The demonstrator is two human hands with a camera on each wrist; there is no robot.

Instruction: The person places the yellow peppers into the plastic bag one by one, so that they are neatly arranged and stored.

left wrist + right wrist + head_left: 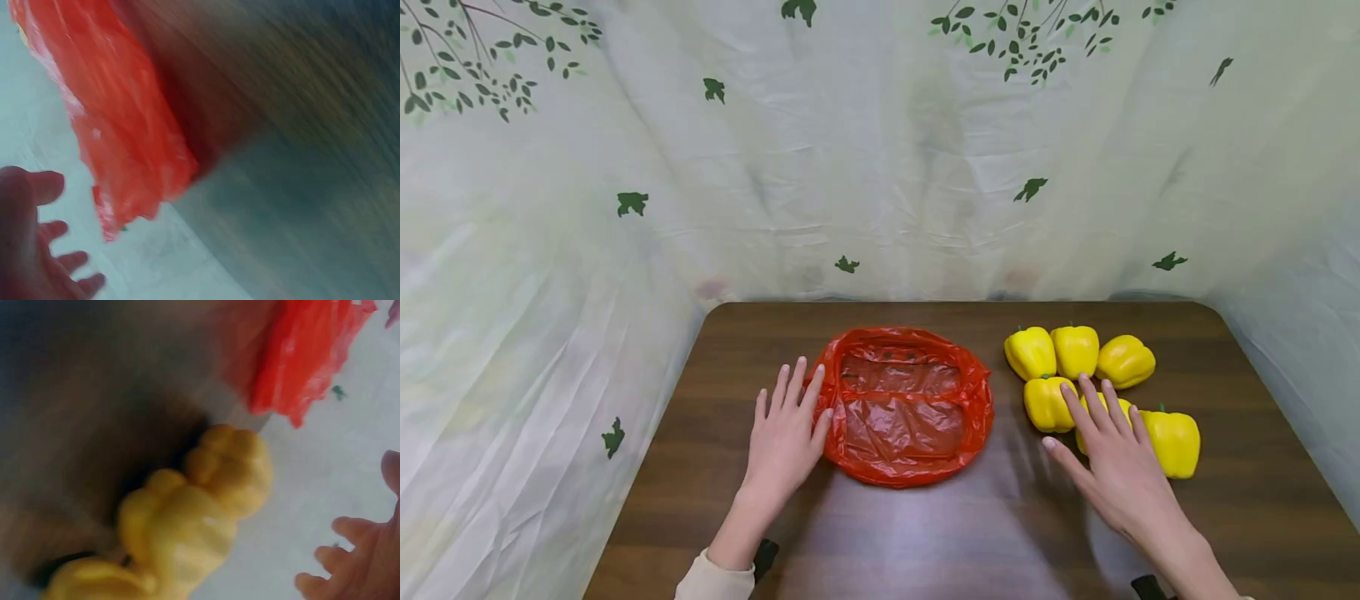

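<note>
A red plastic bag (901, 478) stands with its mouth spread wide near the middle of the table. Beside its left edge is my left hand (784, 446), fingers extended; in the left wrist view the fingers (53, 230) appear apart from the bag (122, 112). Several yellow bell peppers (1030, 353) sit grouped to the right of the bag. Over the nearer ones hovers my right hand (1120, 475), fingers spread, partly hiding one pepper. Nothing is in its grasp, and the right wrist view shows its fingers (356, 531) away from the peppers (187, 531).
The brown wooden table (925, 542) has rounded far corners. A pale curtain (880, 167) with printed leaves hangs behind it and along both sides.
</note>
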